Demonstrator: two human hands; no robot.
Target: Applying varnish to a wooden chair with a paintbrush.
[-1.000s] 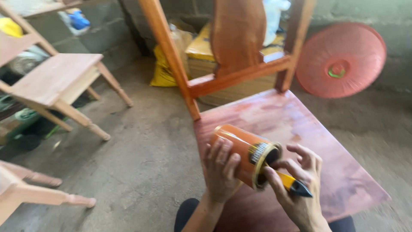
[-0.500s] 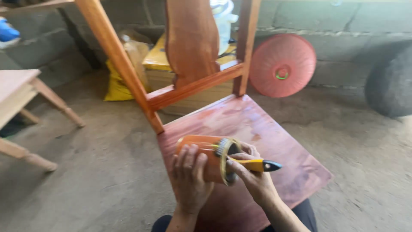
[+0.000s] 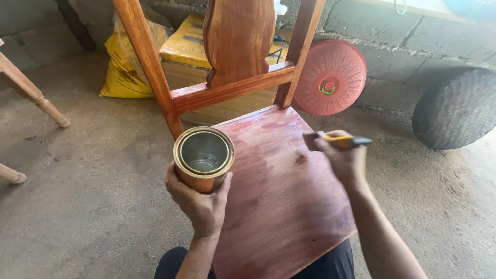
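My left hand grips an open metal can from below, its outside stained orange and its mouth tipped toward me over the left edge of the chair seat. My right hand holds a paintbrush with a yellow and black handle, bristles pointing left above the right part of the seat. The wooden chair stands in front of me, its seat coated in a glossy reddish-brown stain, its back and splat rising behind.
Behind the chair sit a yellow sack, a yellow-topped box, a round red plastic cover and a dark woven round cover against a block wall. Unstained chair legs stand at the left on the concrete floor.
The brush has come out of the can and moved right with my right hand. My left hand has turned the can more upright. The view has shifted right and nearer the chair.
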